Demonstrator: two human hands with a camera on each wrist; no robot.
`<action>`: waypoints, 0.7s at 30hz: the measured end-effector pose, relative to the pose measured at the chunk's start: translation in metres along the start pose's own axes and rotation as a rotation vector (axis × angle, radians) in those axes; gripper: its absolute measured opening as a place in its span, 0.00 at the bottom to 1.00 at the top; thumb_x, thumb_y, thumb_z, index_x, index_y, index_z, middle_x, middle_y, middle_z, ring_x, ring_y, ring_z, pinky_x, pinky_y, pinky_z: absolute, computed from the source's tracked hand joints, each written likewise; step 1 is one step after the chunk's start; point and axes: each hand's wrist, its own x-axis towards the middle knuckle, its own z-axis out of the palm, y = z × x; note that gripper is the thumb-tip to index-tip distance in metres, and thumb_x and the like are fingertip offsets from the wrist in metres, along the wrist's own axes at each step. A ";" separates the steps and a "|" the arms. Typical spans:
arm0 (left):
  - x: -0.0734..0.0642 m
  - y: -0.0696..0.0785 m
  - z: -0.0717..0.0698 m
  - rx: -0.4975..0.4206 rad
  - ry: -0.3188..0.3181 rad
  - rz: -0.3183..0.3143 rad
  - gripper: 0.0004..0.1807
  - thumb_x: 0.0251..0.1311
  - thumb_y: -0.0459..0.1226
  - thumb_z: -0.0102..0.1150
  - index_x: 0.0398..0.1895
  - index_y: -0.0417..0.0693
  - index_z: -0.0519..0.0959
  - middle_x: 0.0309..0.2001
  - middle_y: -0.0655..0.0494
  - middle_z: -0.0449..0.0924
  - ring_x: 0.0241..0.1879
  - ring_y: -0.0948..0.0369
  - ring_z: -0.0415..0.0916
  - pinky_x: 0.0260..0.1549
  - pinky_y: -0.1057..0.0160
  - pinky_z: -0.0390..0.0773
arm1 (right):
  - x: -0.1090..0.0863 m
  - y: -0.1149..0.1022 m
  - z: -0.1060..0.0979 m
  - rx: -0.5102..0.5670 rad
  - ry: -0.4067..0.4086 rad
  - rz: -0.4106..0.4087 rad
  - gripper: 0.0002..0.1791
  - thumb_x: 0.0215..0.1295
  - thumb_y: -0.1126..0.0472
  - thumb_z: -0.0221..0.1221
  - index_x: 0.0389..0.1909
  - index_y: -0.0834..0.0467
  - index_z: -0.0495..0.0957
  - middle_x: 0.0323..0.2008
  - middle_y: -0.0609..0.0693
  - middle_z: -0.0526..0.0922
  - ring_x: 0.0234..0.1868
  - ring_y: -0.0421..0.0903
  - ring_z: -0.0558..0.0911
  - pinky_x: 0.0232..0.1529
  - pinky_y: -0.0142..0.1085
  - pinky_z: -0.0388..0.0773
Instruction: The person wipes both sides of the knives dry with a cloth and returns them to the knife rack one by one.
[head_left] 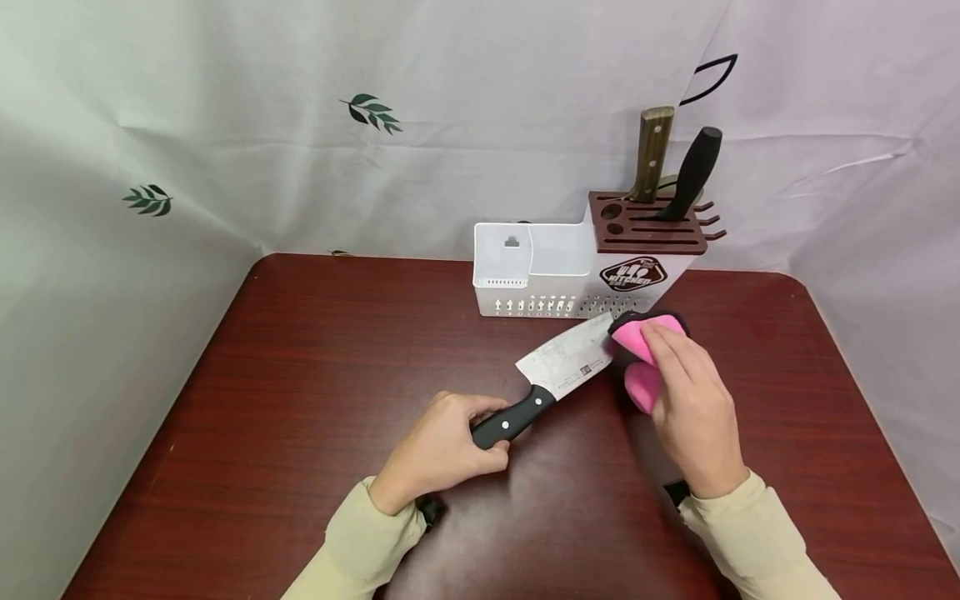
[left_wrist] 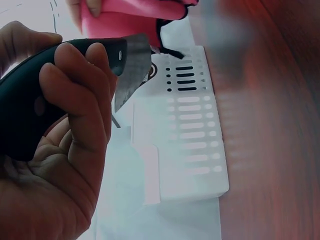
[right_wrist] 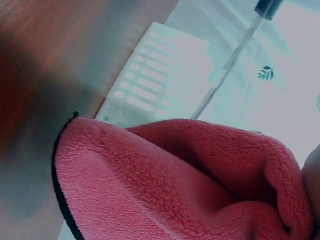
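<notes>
My left hand (head_left: 450,442) grips the black riveted handle of a kitchen cleaver (head_left: 573,354), its broad steel blade pointing up and right above the table. In the left wrist view the fingers (left_wrist: 75,85) curl round that handle. A pink cloth (head_left: 643,385) with a dark edge hangs folded from my right hand (head_left: 697,408), which pinches it beside the blade's far end. In the head view the cloth overlaps the tip of the blade. The right wrist view is largely filled by the fluffy cloth (right_wrist: 165,185), with the blade seen edge-on beyond it.
Behind the blade stands a white knife holder (head_left: 525,302) with a brown slotted top (head_left: 652,242). A wooden-handled knife (head_left: 651,154) and a black-handled knife (head_left: 693,171) stand in its slots. The dark red table (head_left: 322,350) meets a pale curtain (head_left: 262,125) at the back and sides.
</notes>
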 end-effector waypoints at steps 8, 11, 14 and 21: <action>0.005 -0.002 0.004 -0.016 0.003 -0.011 0.15 0.45 0.36 0.66 0.39 0.55 0.86 0.22 0.75 0.76 0.20 0.72 0.70 0.23 0.68 0.72 | 0.012 -0.016 -0.003 0.035 0.166 -0.012 0.26 0.57 0.85 0.48 0.54 0.69 0.80 0.51 0.64 0.83 0.52 0.64 0.80 0.67 0.38 0.67; 0.007 -0.004 0.005 -0.041 -0.002 -0.025 0.14 0.45 0.36 0.66 0.39 0.54 0.86 0.22 0.74 0.77 0.20 0.71 0.71 0.24 0.68 0.73 | 0.017 -0.023 -0.005 0.051 0.227 -0.007 0.25 0.57 0.85 0.48 0.51 0.69 0.81 0.48 0.64 0.84 0.50 0.64 0.81 0.65 0.39 0.70; 0.008 -0.007 0.005 -0.113 -0.019 -0.071 0.15 0.47 0.36 0.68 0.42 0.49 0.86 0.25 0.70 0.80 0.22 0.70 0.74 0.27 0.68 0.75 | 0.020 -0.029 -0.007 0.064 0.261 -0.007 0.25 0.55 0.87 0.48 0.50 0.69 0.82 0.47 0.64 0.84 0.48 0.64 0.81 0.64 0.40 0.71; 0.009 -0.013 0.001 -0.258 -0.070 -0.151 0.23 0.47 0.36 0.76 0.49 0.42 0.83 0.33 0.61 0.85 0.30 0.66 0.81 0.34 0.67 0.77 | 0.021 -0.031 -0.012 0.059 0.264 0.000 0.25 0.55 0.87 0.48 0.50 0.70 0.82 0.47 0.65 0.84 0.49 0.65 0.81 0.64 0.40 0.71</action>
